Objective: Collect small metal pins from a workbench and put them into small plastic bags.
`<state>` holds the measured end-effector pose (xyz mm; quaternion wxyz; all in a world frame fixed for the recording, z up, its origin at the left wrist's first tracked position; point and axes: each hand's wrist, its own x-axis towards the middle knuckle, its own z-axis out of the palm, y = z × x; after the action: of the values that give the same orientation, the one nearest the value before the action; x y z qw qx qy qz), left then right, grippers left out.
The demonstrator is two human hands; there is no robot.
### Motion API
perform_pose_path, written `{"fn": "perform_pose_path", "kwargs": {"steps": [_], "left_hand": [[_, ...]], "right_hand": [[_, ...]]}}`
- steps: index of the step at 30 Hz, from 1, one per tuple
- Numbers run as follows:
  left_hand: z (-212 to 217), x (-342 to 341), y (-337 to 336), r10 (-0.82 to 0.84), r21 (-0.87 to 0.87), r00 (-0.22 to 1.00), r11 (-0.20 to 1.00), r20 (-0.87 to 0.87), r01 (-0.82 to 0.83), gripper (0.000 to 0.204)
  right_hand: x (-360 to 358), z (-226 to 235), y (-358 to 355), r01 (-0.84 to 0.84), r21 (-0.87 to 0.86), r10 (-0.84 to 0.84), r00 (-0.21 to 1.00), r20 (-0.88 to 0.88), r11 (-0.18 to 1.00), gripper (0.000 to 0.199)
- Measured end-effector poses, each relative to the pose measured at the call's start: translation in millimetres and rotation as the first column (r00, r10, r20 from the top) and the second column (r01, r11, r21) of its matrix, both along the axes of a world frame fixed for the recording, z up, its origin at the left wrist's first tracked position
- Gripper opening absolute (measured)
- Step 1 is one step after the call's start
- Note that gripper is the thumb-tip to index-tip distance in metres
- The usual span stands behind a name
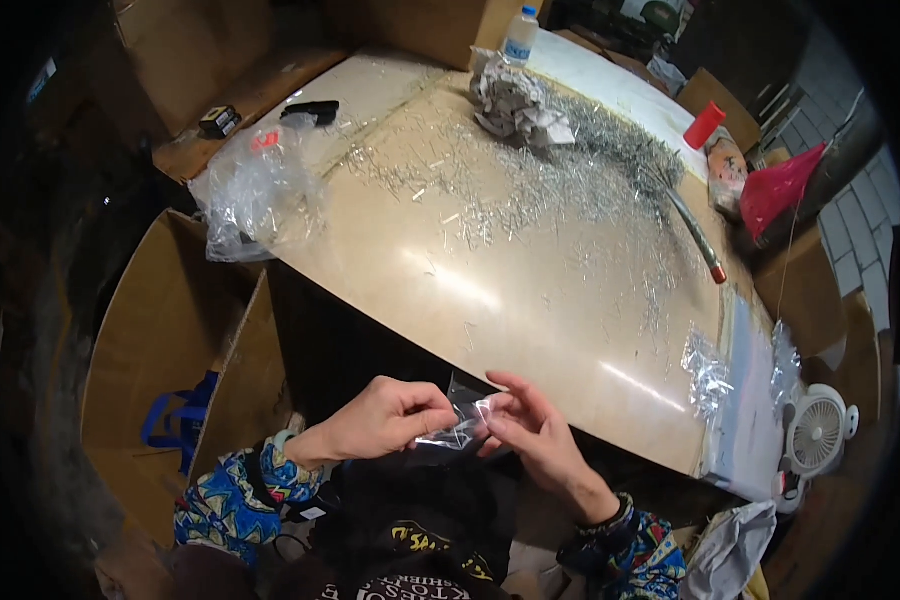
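At the table's near edge, both my hands hold a small clear plastic bag [452, 436] in front of my body. My left hand [388, 416] is closed, pinching the bag's left side between thumb and fingers. On the other side, my right hand [536, 432] grips the bag with its thumb and fingertips, its index finger raised. Whether anything lies inside the bag is hard to make out through the glare. Beyond my hands, many small thin metal pieces [515, 205] lie scattered over the tabletop [370, 235], heaped thicker toward the back right.
Crumpled paper [518, 105] and a water bottle [520, 38] stand at the back. A metal rod with a red tip [705, 245] lies right, near small clear bags [707, 378] and a white fan [818, 430]. Left are a large plastic bag [260, 195] and an open cardboard box [145, 330].
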<state>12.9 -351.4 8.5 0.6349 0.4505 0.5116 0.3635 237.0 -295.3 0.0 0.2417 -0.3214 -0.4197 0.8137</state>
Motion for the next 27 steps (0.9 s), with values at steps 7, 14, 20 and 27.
{"fn": "perform_pose_path", "kwargs": {"steps": [7,14,20,27], "left_hand": [[-20,6,-11,-0.209,-0.044,0.972,0.976,0.104,0.214,0.015],[-96,6,-32,-0.333,0.244,0.629,0.718,-0.702,0.652,0.015],[-150,11,-34,-0.098,0.463,0.901,0.832,-0.423,0.307,0.016],[-157,15,-48,0.116,-0.241,0.976,0.968,0.185,-0.069,0.021]], "right_hand": [[19,-5,-7,-0.266,0.026,0.251,0.935,0.251,0.964,0.014],[53,-85,-52,-0.646,0.603,0.11,0.719,0.686,0.468,0.015],[52,-106,-56,-0.63,0.653,-0.099,0.683,0.723,0.42,0.014],[34,-43,-1,-0.726,0.439,0.336,0.654,0.677,0.529,0.026]]}}
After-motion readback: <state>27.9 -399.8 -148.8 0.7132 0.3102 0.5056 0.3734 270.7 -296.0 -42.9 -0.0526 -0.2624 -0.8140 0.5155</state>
